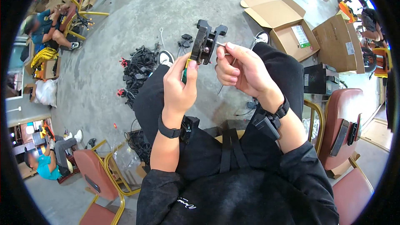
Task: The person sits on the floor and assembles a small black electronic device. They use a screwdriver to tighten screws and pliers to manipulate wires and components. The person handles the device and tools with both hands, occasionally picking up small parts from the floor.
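A: In the head view, what does the person hold?

B: The left hand [180, 84] sits just left of the frame's centre, fingers wrapped round the lower end of a black plastic part [205, 41], thumb pressed near a small yellow-green piece at its base. The part stands upright in the upper middle of the frame, above the person's knees.

A: And the other hand?

B: The right hand [239, 71] is just right of centre, its fingers curled closed on a thin metal tool [221, 86]. The tool's tip meets the part's right side; its shaft runs down behind the fingers and shows again below them.

A: What lies around?

B: A pile of black cables [135, 73] with red ends is on the concrete floor [137, 8], left of the person's legs. An open cardboard box [283, 25] stands at the upper right, with a second brown box beside it. Red chairs with gold frames [341, 129] are at the right edge and the lower left. Another person [43, 27] sits on the floor at the upper left, and one more at the lower left.

A: Wrists?

B: Each carries a black strap with a small device.
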`<act>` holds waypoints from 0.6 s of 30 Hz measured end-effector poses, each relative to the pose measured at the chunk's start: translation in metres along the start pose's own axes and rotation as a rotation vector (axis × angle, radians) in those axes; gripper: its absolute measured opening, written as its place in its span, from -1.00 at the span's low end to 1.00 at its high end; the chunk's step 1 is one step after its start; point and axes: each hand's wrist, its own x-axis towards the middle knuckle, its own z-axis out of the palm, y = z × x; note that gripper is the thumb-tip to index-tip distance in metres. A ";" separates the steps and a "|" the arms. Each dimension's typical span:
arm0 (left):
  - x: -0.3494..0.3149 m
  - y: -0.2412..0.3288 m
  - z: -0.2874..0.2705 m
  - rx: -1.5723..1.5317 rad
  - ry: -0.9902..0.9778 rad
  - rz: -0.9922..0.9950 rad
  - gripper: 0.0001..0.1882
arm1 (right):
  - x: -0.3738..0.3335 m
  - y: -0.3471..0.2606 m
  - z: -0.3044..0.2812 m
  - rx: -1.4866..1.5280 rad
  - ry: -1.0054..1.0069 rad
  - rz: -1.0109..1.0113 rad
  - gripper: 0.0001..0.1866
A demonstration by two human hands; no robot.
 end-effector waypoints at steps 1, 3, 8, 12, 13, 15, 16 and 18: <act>0.000 0.001 0.000 -0.007 -0.002 -0.020 -0.64 | 0.000 0.000 0.000 -0.052 0.020 -0.016 -0.66; 0.000 0.001 0.002 -0.021 -0.008 -0.070 -0.67 | -0.001 -0.001 -0.002 -0.103 0.057 -0.028 -0.68; 0.001 0.002 0.004 -0.066 0.011 -0.133 -0.67 | 0.000 -0.005 0.001 -0.109 0.133 -0.015 -0.69; -0.003 0.012 0.005 0.013 -0.003 -0.158 -0.62 | 0.001 0.001 -0.003 -0.144 0.099 -0.044 -0.70; -0.004 0.007 0.006 0.010 -0.014 -0.139 -0.61 | 0.000 0.002 -0.006 -0.125 0.083 -0.057 -0.70; -0.004 -0.002 0.009 0.017 -0.037 -0.112 -0.60 | -0.002 0.002 -0.008 -0.130 0.117 -0.071 -0.70; -0.004 -0.006 0.010 0.028 -0.037 -0.099 -0.59 | -0.002 0.000 -0.007 -0.159 0.158 -0.069 -0.70; -0.005 -0.008 0.010 -0.064 -0.052 -0.181 -0.55 | 0.002 0.008 -0.011 -0.165 0.123 -0.161 -0.70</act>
